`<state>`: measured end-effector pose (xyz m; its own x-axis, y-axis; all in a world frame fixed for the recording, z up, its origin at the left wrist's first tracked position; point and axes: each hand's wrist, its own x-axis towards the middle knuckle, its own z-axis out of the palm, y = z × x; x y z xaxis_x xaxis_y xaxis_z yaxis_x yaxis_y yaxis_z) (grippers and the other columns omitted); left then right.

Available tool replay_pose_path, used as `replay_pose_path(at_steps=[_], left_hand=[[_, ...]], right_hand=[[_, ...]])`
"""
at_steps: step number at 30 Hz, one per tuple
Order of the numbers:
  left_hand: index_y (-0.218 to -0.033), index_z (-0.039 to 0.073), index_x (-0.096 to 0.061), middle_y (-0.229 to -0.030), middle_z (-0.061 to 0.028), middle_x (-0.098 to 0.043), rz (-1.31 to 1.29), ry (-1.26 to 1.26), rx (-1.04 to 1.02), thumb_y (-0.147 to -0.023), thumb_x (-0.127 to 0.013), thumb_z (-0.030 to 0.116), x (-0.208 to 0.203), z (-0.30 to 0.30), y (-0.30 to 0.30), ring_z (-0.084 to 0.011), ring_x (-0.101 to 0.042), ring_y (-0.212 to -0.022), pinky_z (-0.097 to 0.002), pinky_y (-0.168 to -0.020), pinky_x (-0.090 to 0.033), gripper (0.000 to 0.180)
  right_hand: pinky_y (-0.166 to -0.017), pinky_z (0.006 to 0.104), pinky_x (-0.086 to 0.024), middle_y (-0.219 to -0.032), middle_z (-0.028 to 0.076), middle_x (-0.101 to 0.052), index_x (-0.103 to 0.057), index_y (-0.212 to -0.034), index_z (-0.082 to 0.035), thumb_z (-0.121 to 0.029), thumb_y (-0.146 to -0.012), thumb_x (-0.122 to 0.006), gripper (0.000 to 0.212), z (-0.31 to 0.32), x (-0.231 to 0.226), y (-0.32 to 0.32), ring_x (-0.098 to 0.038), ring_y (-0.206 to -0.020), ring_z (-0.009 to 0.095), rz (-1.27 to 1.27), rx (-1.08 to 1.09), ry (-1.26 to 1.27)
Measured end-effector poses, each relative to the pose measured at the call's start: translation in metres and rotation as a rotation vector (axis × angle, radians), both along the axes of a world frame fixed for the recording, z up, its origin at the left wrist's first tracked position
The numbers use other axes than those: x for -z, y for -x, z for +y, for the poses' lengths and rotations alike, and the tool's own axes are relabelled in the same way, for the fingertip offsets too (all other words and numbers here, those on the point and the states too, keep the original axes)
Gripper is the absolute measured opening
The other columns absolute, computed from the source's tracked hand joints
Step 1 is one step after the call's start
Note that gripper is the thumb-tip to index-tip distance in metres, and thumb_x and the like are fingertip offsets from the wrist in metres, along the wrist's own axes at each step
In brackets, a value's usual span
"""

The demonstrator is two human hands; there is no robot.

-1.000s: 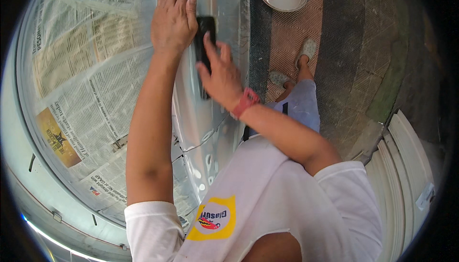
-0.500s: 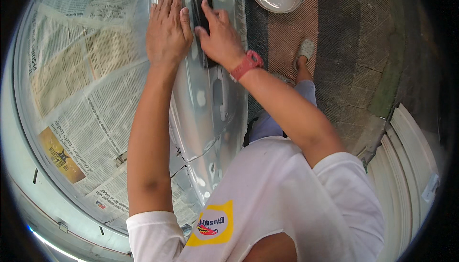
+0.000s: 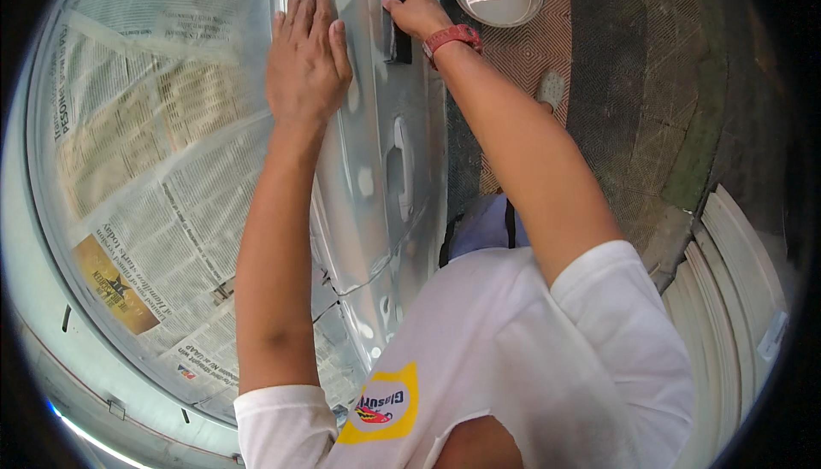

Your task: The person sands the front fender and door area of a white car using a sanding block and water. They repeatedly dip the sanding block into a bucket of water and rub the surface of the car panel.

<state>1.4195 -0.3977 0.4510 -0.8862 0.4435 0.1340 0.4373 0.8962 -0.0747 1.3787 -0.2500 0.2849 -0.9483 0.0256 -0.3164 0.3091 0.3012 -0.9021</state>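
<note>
My left hand (image 3: 306, 63) lies flat on the upper edge of a silver-grey car door (image 3: 363, 238), fingers stretched forward and holding nothing. Farther right, my right hand (image 3: 419, 11) grips a long black sanding block (image 3: 397, 40) against the door's side. Its thumb and index finger rest on the block, while the other fingers are partly hidden. The block's far end reaches the top of the picture. Nearer to me on the same panel sits the door handle (image 3: 404, 174). Pale, smooth patches mark the door's surface.
Newspaper sheets (image 3: 154, 118) under clear film cover the car's window area at left. A round basin (image 3: 458, 5) of cloudy liquid stands on the patterned mat (image 3: 547, 33) at right. My shoe (image 3: 552, 88) is on the mat. Pale ridged panels (image 3: 727, 324) stand at lower right.
My right hand has slid the sanding block forward and to the right, baring the door handle. My left hand stays flat in nearly the same place.
</note>
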Motion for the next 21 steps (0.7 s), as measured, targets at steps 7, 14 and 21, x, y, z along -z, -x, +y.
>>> replay_pose_path(at_steps=[7, 14, 21], left_hand=[[-0.157, 0.001, -0.056, -0.161, -0.0232, -0.055, -0.002, 0.012, -0.040, -0.115, -0.041, 0.031, 0.009, -0.009, -0.006, -0.0388, -0.046, -0.155, -0.0505, -0.131, -0.032, 0.053], [-0.158, 0.002, -0.054, -0.162, -0.0235, -0.054, -0.018, 0.050, -0.020, -0.116, -0.039, 0.032, 0.005, -0.006, -0.003, -0.0394, -0.044, -0.156, -0.0513, -0.131, -0.031, 0.054], [-0.158, 0.001, -0.054, -0.162, -0.0238, -0.053, -0.022, 0.038, -0.015, -0.116, -0.039, 0.031, 0.005, -0.001, -0.003, -0.0407, -0.045, -0.155, -0.0525, -0.130, -0.032, 0.054]], right_hand=[[-0.119, 0.0498, -0.045, -0.148, 0.030, -0.056, -0.037, -0.170, -0.015, -0.032, -0.100, -0.073, 0.081, -0.019, -0.014, -0.071, -0.055, -0.138, 0.048, 0.137, 0.000, 0.063], [-0.118, 0.0483, -0.046, -0.149, 0.030, -0.053, -0.039, -0.170, -0.014, -0.031, -0.100, -0.074, 0.080, -0.009, -0.002, -0.043, -0.054, -0.139, 0.048, 0.012, 0.011, 0.025], [-0.108, 0.0567, -0.052, -0.145, 0.023, -0.055, -0.036, -0.171, -0.021, -0.029, -0.099, -0.074, 0.082, -0.016, -0.016, -0.076, -0.058, -0.135, 0.046, 0.048, 0.037, 0.050]])
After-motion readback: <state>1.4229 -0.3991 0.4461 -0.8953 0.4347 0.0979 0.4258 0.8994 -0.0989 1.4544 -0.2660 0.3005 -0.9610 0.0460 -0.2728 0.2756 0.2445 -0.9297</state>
